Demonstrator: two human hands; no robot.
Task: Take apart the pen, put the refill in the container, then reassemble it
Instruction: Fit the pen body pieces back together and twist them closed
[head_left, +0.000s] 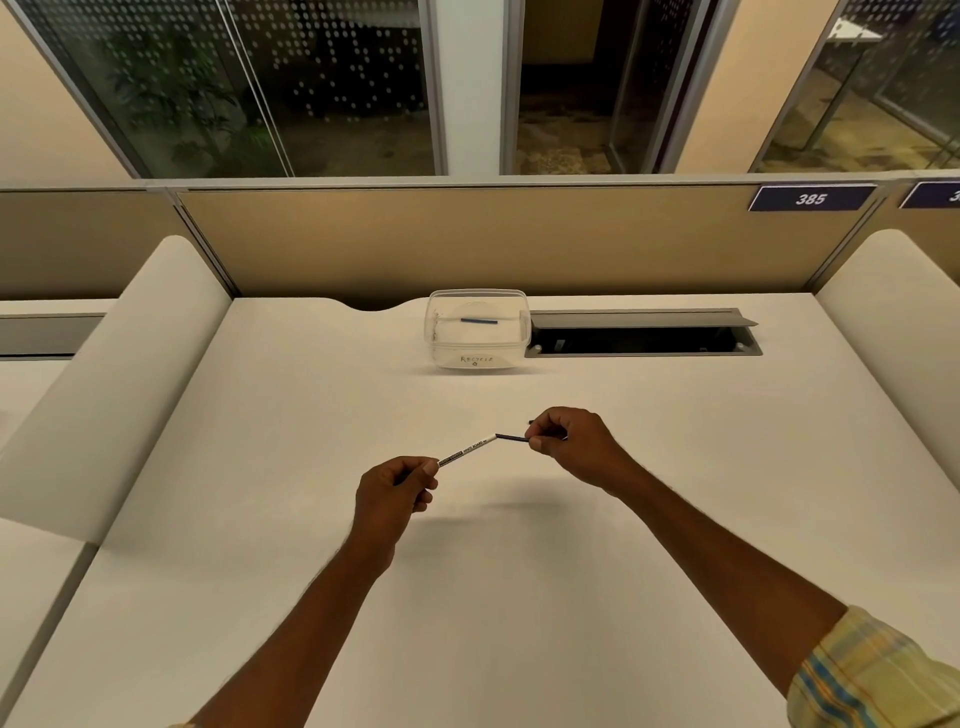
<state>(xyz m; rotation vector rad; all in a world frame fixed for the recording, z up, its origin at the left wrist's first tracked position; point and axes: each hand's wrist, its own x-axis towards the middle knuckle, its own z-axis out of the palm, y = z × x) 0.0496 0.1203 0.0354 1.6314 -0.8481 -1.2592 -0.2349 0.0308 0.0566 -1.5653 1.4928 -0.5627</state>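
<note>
Left hand (397, 486) pinches the pen barrel (466, 451), right hand (563, 441) grips the half-drawn dark refill (511, 438); container (476, 332) beyond both awaits, reassembly still ahead.

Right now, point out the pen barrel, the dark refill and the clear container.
pen barrel (466, 451), head view, middle of the white printed body
refill (511, 438), head view, exposed dark length
container (475, 358), head view, labelled front wall

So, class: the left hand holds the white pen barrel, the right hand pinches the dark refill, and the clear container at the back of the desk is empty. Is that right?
Not quite. The head view shows the clear container already has a blue stick-like piece lying inside. The rest holds: the left hand holds the white pen barrel, and the right hand pinches the dark refill.
</note>
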